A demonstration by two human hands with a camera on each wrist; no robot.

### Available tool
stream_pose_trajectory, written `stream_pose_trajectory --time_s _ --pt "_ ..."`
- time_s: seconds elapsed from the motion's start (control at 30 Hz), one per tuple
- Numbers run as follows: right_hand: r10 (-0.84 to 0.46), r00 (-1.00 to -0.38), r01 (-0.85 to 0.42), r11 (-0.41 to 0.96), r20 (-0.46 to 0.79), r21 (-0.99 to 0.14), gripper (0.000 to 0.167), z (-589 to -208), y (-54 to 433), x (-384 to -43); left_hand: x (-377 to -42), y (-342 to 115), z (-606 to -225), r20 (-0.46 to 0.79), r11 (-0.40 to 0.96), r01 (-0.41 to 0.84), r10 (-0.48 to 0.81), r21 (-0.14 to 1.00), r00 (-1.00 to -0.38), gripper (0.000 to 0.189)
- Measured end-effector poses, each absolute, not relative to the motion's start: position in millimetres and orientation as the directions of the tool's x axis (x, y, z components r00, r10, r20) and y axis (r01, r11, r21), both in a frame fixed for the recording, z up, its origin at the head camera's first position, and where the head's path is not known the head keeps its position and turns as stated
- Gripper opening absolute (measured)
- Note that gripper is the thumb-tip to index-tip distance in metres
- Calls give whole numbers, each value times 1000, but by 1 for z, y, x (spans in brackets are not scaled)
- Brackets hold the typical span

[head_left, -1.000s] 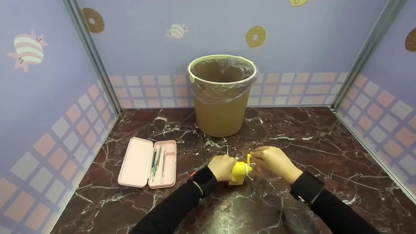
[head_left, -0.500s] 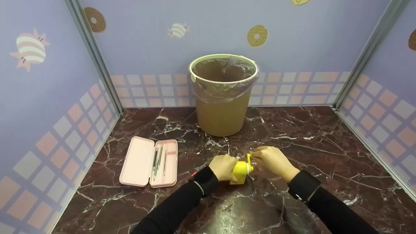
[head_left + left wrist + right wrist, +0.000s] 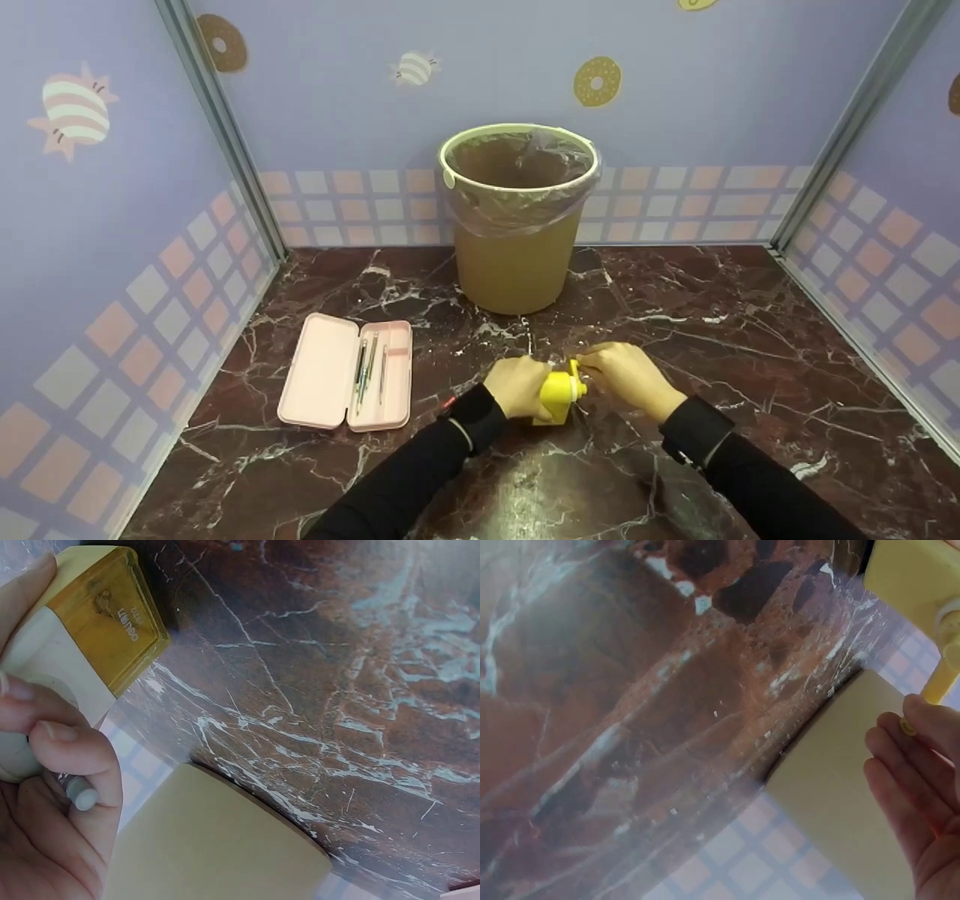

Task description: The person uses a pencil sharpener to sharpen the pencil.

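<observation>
1. The left grip (image 3: 517,386), a bare hand, is clamped round the yellow sharpener (image 3: 555,397), which stands on the desk (image 3: 712,330) in front of the bin (image 3: 517,274), on the person's side and slightly right of its middle.
2. At the left grip's fingers a grey-ended rod (image 3: 81,793) also shows, beside the sharpener's white face; the rest of it is hidden.
3. The right grip (image 3: 626,379) has thumb and fingertips together on the end of the yellow crank handle (image 3: 574,369), in front of the bin and to its right.
4. Black sleeves (image 3: 405,484) with dark wrist straps lead to both grips, from the side away from the bin.
5. Small pale crumbs lie scattered on the desk before the bin.
6. Left of the bin and nearer the person, a pink case (image 3: 319,375) lies open flat, slim pencils (image 3: 363,375) lengthwise in its right half.
7. The bin itself is tan, upright, pale-rimmed, with a clear liner (image 3: 517,214) folded over its edge.
8. Behind the bin rises a lilac wall (image 3: 337,112) with printed doughnuts, sweets and checks.
</observation>
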State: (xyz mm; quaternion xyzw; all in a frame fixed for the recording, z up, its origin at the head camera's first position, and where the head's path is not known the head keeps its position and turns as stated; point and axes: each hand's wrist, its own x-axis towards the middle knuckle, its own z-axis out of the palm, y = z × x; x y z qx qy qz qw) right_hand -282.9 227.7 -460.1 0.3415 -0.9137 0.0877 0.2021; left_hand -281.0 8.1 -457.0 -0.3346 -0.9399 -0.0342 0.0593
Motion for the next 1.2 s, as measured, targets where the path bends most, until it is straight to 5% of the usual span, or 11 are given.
stream_pose_trajectory --time_s 0.57,1.2 --pt "-633 -692 -688 723 348 -54 16 -486 229 -273 -279 7 -456 161 779 625 612 46 -775 52" --pt "-695 -617 -778 609 370 -153 6 -495 236 -256 -280 8 -458 140 799 598 586 63 -798 51"
